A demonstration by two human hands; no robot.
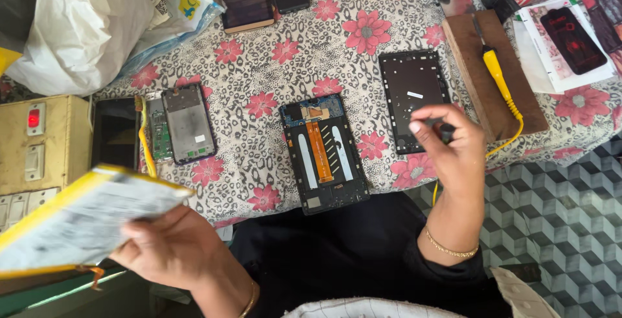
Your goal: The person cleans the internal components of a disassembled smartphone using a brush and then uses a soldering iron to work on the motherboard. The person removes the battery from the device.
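My left hand [170,248] holds a flat, silvery battery pack with yellow edges [78,221] out to the lower left, off the table. My right hand [450,146] hovers over the table's near right edge with its fingers pinched on a small dark piece [443,127]. Just beyond that hand lies a black tablet frame [413,98]. In front of me sits an opened tablet body [324,153] with an orange ribbon cable and white strips inside.
The table wears a floral, leopard-print cloth [285,72]. On it: an opened phone with green board [180,124], a wooden block [494,72] bearing a yellow-handled tool [499,78], dark phones at the back, and plastic bags [84,26]. A beige switch box [39,143] stands left.
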